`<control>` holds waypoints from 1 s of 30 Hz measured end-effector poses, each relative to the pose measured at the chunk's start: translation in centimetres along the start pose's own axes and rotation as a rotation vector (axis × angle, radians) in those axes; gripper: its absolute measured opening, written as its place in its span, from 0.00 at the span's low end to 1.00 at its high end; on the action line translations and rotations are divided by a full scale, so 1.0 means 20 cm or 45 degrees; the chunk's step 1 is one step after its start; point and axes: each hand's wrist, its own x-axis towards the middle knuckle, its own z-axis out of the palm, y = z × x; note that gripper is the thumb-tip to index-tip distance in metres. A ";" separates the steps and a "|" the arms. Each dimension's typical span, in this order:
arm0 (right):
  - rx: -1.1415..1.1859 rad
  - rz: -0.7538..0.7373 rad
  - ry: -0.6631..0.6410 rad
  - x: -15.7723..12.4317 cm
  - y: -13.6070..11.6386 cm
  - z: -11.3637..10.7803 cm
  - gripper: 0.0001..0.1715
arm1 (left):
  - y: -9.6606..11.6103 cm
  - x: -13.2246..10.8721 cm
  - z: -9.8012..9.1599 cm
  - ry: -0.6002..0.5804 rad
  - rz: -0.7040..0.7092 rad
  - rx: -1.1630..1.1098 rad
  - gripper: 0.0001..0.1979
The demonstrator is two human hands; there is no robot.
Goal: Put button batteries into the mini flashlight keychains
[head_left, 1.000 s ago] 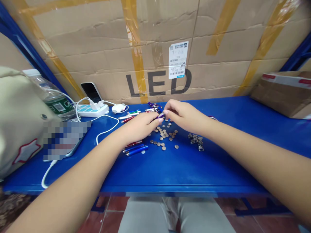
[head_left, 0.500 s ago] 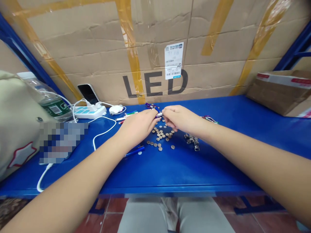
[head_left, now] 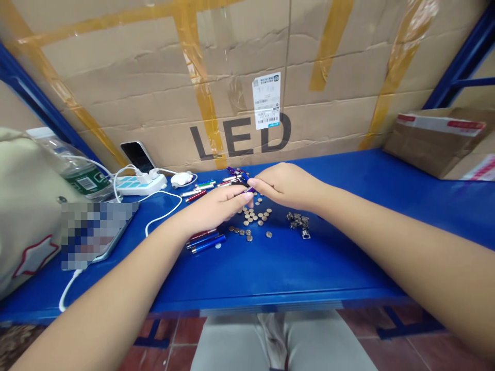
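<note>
My left hand (head_left: 216, 206) and my right hand (head_left: 284, 184) meet fingertip to fingertip over the blue table (head_left: 270, 263). Together they pinch a small purple tube (head_left: 249, 189), mostly hidden by the fingers. Just below the hands lie several small round button cells (head_left: 251, 219). A heap of small metal caps (head_left: 298, 222) sits to the right of them. Blue and red tubes (head_left: 207, 238) lie under my left wrist. More coloured tubes (head_left: 216, 183) lie behind the hands.
A taped cardboard box marked LED (head_left: 247, 103) stands along the back. At the left are a white power strip (head_left: 141, 183) with cables, a phone (head_left: 135, 153), a water bottle (head_left: 73, 165) and a beige bag (head_left: 27, 206). A smaller carton (head_left: 433, 141) sits at the right.
The view has shifted a little, so the objects sit further left in the picture. Both hands stay pinched together on the small tube, with the fingers slightly rearranged.
</note>
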 end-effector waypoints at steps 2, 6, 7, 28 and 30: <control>0.035 0.021 0.004 0.00 0.00 0.00 0.29 | 0.01 0.00 0.00 0.004 -0.002 0.021 0.21; 0.263 0.255 -0.024 0.01 -0.03 0.02 0.31 | 0.02 0.00 0.00 0.080 0.081 0.295 0.19; 0.353 0.315 -0.051 0.01 -0.04 0.02 0.32 | 0.03 0.01 0.01 0.099 0.105 0.359 0.19; -0.015 -0.036 -0.091 -0.01 0.02 -0.03 0.19 | -0.07 0.01 -0.02 -0.148 -0.133 -0.356 0.21; -0.036 -0.060 -0.108 0.00 0.02 -0.03 0.17 | -0.07 0.01 -0.01 -0.178 -0.146 -0.441 0.20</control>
